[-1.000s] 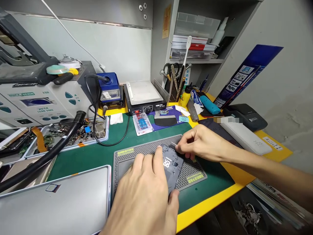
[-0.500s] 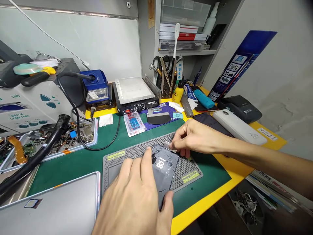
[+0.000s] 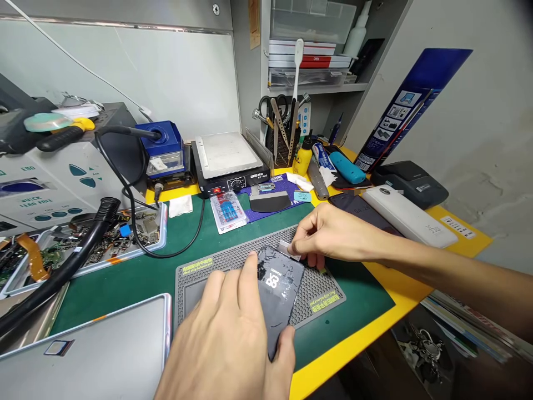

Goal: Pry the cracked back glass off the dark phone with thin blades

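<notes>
A dark smartphone [image 3: 280, 303] with a cracked panel and a white logo lies at a slant on the grey anti-slip pad [image 3: 233, 253]. My left hand [image 3: 227, 333] grips it, thumb along the right edge and fingers over the left side, covering much of the lower part. Between the thumb and fingers of my right hand [image 3: 316, 236] is a thin, flat metal blade [image 3: 285, 248]. It rests against the phone's top edge. Whether its tip is under the panel, I cannot tell.
Behind the pad stand a flat heating plate [image 3: 227, 155] and a blue soldering-iron stand [image 3: 162, 147]. A tray of circuit boards [image 3: 141, 239] and a grey tray [image 3: 116, 350] are on the left. A white phone [image 3: 410, 216] lies right, near my forearm.
Both hands, the phone and the blade keep nearly the same places. The camera view has shifted very slightly.
</notes>
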`<act>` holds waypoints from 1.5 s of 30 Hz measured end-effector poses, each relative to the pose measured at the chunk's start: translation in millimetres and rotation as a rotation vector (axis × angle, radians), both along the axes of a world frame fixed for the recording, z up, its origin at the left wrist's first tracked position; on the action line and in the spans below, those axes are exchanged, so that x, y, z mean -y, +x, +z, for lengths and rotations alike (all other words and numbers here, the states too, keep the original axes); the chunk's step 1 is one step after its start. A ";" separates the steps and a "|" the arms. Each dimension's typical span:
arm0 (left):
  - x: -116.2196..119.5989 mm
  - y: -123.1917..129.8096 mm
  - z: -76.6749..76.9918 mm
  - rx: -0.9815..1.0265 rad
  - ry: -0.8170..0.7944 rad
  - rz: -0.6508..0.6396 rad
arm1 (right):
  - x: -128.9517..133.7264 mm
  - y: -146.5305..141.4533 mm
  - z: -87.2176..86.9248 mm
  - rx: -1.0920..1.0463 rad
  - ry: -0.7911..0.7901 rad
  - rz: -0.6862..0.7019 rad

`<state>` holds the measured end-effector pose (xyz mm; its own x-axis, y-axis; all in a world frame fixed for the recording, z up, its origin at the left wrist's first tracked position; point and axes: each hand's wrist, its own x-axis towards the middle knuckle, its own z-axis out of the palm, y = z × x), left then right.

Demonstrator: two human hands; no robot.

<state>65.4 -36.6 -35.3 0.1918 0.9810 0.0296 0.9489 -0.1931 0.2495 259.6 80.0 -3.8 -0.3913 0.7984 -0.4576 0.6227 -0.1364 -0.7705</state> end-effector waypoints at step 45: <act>-2.9 -51.4 14.4 0.155 -0.057 -0.271 | 54.4 36.3 -10.7 0.100 1.016 0.792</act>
<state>14.0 -33.7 -21.0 0.4441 0.8956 0.0254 0.8146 -0.4154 0.4048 295.9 25.6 -14.5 -0.9145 0.3716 0.1600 0.3250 0.9102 -0.2566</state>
